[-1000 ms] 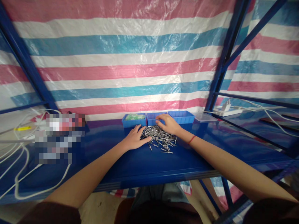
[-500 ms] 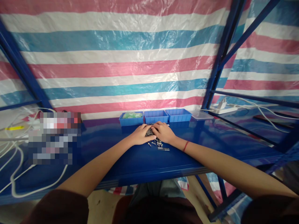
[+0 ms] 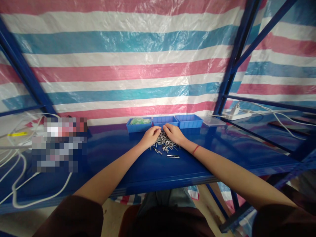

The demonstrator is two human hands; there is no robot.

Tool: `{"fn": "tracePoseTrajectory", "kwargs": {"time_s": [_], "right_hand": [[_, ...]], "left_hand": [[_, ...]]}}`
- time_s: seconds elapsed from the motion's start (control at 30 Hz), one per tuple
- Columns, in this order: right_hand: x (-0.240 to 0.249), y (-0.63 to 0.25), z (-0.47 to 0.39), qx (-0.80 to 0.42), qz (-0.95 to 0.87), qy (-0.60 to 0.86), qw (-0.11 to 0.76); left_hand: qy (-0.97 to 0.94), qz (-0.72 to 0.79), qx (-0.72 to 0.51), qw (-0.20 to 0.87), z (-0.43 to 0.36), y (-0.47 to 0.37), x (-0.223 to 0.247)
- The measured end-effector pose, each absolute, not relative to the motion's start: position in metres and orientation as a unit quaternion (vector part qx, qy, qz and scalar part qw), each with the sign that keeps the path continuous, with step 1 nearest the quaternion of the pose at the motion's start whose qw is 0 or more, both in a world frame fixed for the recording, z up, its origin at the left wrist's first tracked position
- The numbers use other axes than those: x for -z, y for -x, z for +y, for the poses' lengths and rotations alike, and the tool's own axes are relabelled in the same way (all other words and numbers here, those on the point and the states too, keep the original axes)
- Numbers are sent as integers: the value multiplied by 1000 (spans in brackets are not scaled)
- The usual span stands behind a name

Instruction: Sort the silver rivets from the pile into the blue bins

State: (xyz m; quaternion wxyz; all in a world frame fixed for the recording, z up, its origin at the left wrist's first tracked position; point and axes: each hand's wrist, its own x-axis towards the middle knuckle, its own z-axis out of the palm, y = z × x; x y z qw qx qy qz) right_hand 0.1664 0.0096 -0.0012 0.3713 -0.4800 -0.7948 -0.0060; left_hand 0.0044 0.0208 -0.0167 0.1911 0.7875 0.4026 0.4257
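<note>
A loose pile of silvery blind rivets point(image 3: 165, 141) lies on the blue tabletop point(image 3: 148, 171) between my two hands. My left hand point(image 3: 151, 136) rests at the left side of the pile, fingers bent and thumb a little apart from them. Over the pile's right side lies my right hand point(image 3: 173, 134), loosely curved, its fingertips pointing away from me and partly hidden. Neither hand visibly grips a rivet. Close to the front of the pile, a couple of rivets point(image 3: 173, 156) lie side by side, separate from the others.
Behind my hands stand three blue bins: the left bin point(image 3: 128, 126) holds greenish-clear plastic pieces, beside a middle bin point(image 3: 165, 120) and a right bin point(image 3: 189, 122). A clear lid point(image 3: 214, 121) lies to the right. White cables point(image 3: 39, 202) and a blurred-out patch occupy the left.
My hands have drawn apart from over the pile, uncovering more rivets between them. The pile looks more spread out.
</note>
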Motion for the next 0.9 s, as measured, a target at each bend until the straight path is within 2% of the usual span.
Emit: {"fn": "tracePoseTrajectory", "kwargs": {"time_s": [0.17, 0.3, 0.43, 0.57, 0.73, 0.9], "right_hand": [[-5, -173, 3, 16, -814, 443, 376], [-3, -167, -3, 29, -874, 363, 323], [2, -157, -7, 43, -892, 357, 274], [-1, -157, -11, 18, -883, 364, 298], [-8, -162, -13, -115, -825, 376, 406], [-12, -166, -13, -371, -704, 347, 496]], "left_hand": [[-704, 432, -483, 289, 19, 4, 13], [-645, 453, -512, 340, 18, 5, 10], [-640, 450, -515, 351, 19, 4, 10], [-674, 434, -505, 320, 15, 4, 10], [-713, 382, -510, 291, 8, 3, 4], [-727, 319, -500, 346, 0, 3, -4]]}}
